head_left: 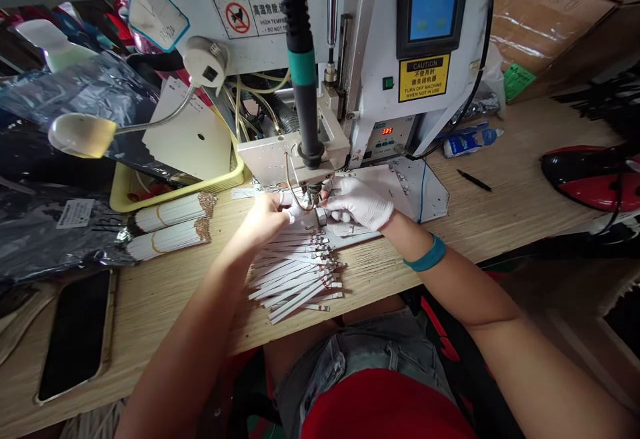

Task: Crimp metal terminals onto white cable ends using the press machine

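One left hand (269, 216), one right hand (363, 204) | both grips unclear | many strips (295, 274) | two bundles (175, 237)

From my head, I look forward and down on the desk (150, 299), my fingers (343, 187) near at twelve o'clock.

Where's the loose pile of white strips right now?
In the head view, slightly left of centre: the white strips lie loosely piled on the wooden table, between its front edge and the left hand and right hand.
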The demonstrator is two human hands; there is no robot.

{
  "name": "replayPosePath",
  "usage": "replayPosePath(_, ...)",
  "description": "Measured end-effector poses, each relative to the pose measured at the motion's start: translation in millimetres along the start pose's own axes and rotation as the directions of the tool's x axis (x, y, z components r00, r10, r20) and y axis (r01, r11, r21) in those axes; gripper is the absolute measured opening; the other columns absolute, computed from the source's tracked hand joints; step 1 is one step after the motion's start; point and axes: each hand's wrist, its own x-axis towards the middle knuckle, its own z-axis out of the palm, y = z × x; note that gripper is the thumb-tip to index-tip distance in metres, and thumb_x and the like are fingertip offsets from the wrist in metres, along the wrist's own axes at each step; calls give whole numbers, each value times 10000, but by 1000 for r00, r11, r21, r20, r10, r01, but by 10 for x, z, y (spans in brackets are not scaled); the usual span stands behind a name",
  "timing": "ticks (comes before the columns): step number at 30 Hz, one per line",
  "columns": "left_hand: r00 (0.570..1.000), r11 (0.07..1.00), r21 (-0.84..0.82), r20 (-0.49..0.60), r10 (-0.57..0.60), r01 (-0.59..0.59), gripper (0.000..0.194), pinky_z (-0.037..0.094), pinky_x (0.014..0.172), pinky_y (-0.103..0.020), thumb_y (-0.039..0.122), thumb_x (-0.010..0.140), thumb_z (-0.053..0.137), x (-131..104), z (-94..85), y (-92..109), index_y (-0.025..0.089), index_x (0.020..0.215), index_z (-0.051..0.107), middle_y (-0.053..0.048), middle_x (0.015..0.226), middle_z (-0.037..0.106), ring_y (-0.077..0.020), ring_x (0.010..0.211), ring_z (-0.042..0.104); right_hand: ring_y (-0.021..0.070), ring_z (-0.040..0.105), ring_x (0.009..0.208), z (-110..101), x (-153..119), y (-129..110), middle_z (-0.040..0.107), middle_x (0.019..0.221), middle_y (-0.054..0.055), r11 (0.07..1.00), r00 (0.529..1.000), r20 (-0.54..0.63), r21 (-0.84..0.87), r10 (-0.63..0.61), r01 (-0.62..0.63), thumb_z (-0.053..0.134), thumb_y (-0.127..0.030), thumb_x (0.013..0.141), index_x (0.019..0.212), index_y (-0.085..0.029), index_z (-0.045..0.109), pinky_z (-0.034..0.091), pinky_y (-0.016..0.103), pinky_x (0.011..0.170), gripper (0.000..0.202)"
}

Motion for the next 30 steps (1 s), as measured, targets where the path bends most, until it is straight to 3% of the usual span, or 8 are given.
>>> replayPosePath(14, 1000, 1000, 8, 5, 22, -22, 64, 419, 586, -259, 168, 586, 538, 7, 0, -13, 157, 530, 566, 10, 526, 523, -151, 614, 535, 50, 447, 422, 54, -16, -14, 524, 597, -38, 1000, 1000, -10, -3, 7, -7, 666, -118, 711, 755, -187, 521, 316, 137, 314, 166)
replayPosePath(19, 1000, 999, 33, 17, 23, -24, 94, 408, 568, -245, 221, 640, 616, -35, -56, 2, 142, 591, 631, -11, 580, 588, -143, 608, 533, 74, 477, 468, -139, -77, -125, 575, 664, -11, 976, 996, 9, -197, -88, 88, 664, -214, 766, 863, -186, 580, 318, 171, 336, 131)
replayPosePath(22, 995, 992, 128, 100, -19, 6, 145, 392, 532, -225, 284, 655, 684, -115, -152, 59, 140, 651, 673, -17, 621, 627, -124, 572, 516, 94, 529, 533, -430, -183, -255, 611, 696, 1, 853, 969, -60, -490, -240, 181, 640, -241, 782, 871, -177, 645, 386, 203, 421, 110)
replayPosePath(25, 965, 965, 261, 242, -98, 33, 194, 395, 524, -217, 329, 660, 711, -188, -225, 110, 148, 730, 704, -14, 650, 649, -116, 555, 514, 123, 580, 619, -676, -270, -328, 665, 722, 9, 654, 976, 1, -742, -219, 147, 635, -232, 767, 805, -176, 707, 436, 246, 548, 99)
replayPosePath(28, 958, 957, 289, 274, -79, -4, 225, 404, 549, -219, 370, 721, 669, -219, -233, 110, 148, 758, 690, -13, 672, 638, -117, 583, 514, 154, 620, 729, -759, -294, -336, 713, 787, 6, 484, 979, 13, -868, -206, 113, 625, -227, 764, 792, -192, 734, 438, 271, 646, 118)
replayPosePath(30, 961, 965, 260, 272, -43, -30, 251, 404, 557, -224, 394, 757, 639, -223, -217, 90, 145, 766, 672, -16, 679, 622, -117, 593, 503, 167, 630, 772, -727, -291, -333, 726, 815, 7, 436, 975, -4, -895, -221, 96, 610, -242, 780, 791, -197, 741, 434, 278, 677, 139)
